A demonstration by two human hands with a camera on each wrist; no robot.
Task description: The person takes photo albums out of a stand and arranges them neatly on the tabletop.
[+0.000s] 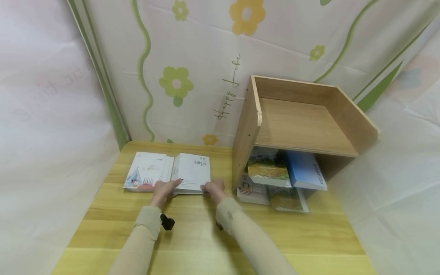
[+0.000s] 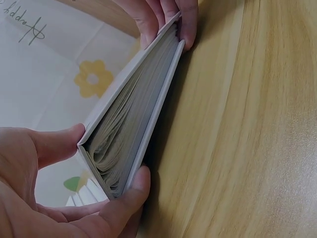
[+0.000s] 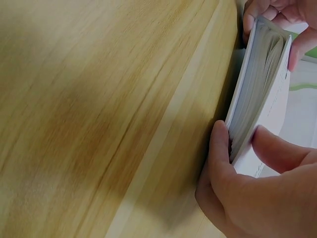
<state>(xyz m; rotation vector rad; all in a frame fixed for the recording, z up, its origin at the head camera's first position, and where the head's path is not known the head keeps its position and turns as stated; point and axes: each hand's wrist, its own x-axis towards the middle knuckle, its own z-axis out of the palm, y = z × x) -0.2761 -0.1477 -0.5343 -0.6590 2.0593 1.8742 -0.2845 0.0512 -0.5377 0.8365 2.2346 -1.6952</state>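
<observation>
A white hardcover book (image 1: 192,168) with dark print on its cover is held at its near edge by both hands. My left hand (image 1: 163,191) grips its left corner at the spine, thumb on the upper cover and fingers below, as the left wrist view shows. The opposite near corner is pinched by my right hand (image 1: 214,189), thumb above and fingers beneath. Page edges (image 2: 133,119) show between slightly spread covers. Just left of this book lies another book (image 1: 146,168) with an illustrated tent on its pale cover.
To the right stands a wooden shelf unit (image 1: 295,118). Below its top board are a book with a painted landscape (image 1: 268,168) and a blue book (image 1: 306,170); two more books (image 1: 288,198) lie lower down. A flower-printed curtain (image 1: 199,49) hangs behind the wooden table (image 1: 192,244).
</observation>
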